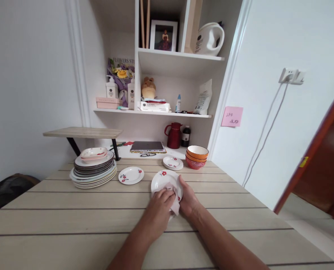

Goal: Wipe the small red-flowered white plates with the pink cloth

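Observation:
A white plate with red flowers (159, 180) is held tilted up over the table. My right hand (188, 198) grips its right rim, thumb along the edge. With fingers curled, my left hand (161, 207) presses a pale pinkish cloth (176, 207) against the plate's face. The cloth covers the plate's lower middle, and part of it hangs below my fingers. Beyond the held plate lies a small stack of flowered plates (173, 163). To the left, a single flowered plate (131, 175) rests flat on the table.
A tall stack of plates (94, 176) topped with dishes stands at the left, near a raised wooden shelf (82, 132). Stacked bowls (196, 157) sit at the back right. Behind are a closed laptop (147, 146), glasses (148, 154), a red jug (174, 135) and a dark bottle (185, 137).

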A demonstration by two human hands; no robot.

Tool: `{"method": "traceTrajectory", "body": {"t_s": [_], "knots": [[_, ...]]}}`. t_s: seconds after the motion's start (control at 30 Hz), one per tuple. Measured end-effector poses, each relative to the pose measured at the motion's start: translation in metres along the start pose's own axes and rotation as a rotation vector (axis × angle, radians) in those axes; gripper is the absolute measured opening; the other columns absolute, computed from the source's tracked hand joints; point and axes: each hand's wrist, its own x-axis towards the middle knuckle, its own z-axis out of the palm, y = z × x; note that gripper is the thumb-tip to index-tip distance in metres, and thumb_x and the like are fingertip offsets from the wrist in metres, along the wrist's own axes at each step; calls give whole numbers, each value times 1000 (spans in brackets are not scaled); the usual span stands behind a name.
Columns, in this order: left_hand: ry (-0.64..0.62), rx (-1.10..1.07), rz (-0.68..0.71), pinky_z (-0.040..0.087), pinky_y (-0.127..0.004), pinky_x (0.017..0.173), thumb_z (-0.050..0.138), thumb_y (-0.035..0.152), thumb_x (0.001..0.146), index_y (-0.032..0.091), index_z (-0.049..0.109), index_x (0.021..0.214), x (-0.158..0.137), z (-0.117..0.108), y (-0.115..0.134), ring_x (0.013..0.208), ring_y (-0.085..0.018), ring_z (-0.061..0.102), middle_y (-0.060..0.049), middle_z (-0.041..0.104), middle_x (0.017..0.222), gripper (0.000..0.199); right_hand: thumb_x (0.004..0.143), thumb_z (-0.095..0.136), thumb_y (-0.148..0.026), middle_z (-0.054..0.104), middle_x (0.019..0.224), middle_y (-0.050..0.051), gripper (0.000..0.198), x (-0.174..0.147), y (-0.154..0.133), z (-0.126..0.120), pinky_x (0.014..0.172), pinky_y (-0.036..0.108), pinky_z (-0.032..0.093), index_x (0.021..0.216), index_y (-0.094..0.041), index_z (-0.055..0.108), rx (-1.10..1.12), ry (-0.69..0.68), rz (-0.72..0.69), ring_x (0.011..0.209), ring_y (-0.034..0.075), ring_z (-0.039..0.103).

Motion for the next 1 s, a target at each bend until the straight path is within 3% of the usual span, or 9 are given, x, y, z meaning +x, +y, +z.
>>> {"method": "traceTrajectory", "body": {"t_s": [0.17, 0.4, 0.5, 0.73, 1.0], "knots": [[111, 111, 4, 37, -45, 114, 52, 8, 83, 18, 47, 138, 4, 6, -8, 136, -24, 42, -10, 54, 141, 57, 94, 49, -53, 76, 90, 13, 49, -4, 11, 7, 95, 37, 50, 101, -9, 67, -17, -87, 68, 93, 24, 71], [209, 342, -135, 30, -51, 117, 47, 10, 86, 19, 44, 142, 9, -3, -14, 139, -25, 41, -9, 50, 147, 57, 95, 48, -50, 76, 101, 11, 47, -3, 19, 12, 99, 40, 47, 118, -12, 64, -26, -131, 41, 97, 24, 71], [219, 401, -225, 33, -50, 116, 44, 8, 87, 16, 47, 141, 8, -5, -14, 137, -26, 43, -12, 51, 146, 55, 95, 46, -52, 75, 104, 13, 52, -3, 20, 13, 99, 40, 46, 122, -10, 62, -29, -138, 24, 97, 25, 71], [212, 339, -215, 43, -46, 108, 48, 10, 85, 15, 44, 143, 4, -2, -11, 136, -28, 45, -15, 54, 142, 59, 96, 44, -51, 75, 101, 15, 53, 0, 18, 12, 100, 40, 46, 118, -7, 64, 9, -105, -26, 97, 26, 71], [87, 155, -66, 38, -45, 114, 50, 8, 83, 17, 52, 136, 7, -1, -7, 137, -24, 44, -10, 55, 143, 54, 96, 45, -52, 74, 101, 17, 54, -1, 15, 9, 98, 36, 48, 110, -4, 66, 6, -96, 10, 97, 24, 71]]}}
